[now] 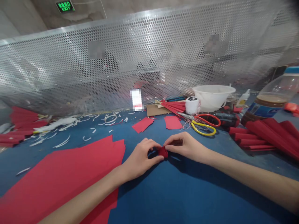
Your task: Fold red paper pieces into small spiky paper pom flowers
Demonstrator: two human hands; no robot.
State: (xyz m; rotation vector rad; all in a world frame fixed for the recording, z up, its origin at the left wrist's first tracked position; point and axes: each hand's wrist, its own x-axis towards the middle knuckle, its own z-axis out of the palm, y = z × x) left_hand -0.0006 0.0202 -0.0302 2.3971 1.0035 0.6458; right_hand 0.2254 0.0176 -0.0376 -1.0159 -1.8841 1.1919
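Between my hands, just above the blue tabletop [187, 196], is a small dark red folded piece [163, 152], its exact kind too small to make out. My left hand [140, 158] pinches its left side, thumb below and fingers above. From the right, my right hand [183, 145] grips the piece's upper edge between thumb and fingertips. Large red sheets [81, 165] lie stacked under and beside my left forearm. Beyond my hands are two small stacks of red paper, one on the left [143, 124] and one on the right [173, 122].
Scissors [203, 124] with red and yellow handles lie behind my right hand. Around them stand a white bucket [210, 98], a white spool-like object [192, 105] and a bottle [266, 102]. Folded red paper [268, 137] sits right; white scraps [63, 141] left. A perforated metal screen [126, 62] closes the back.
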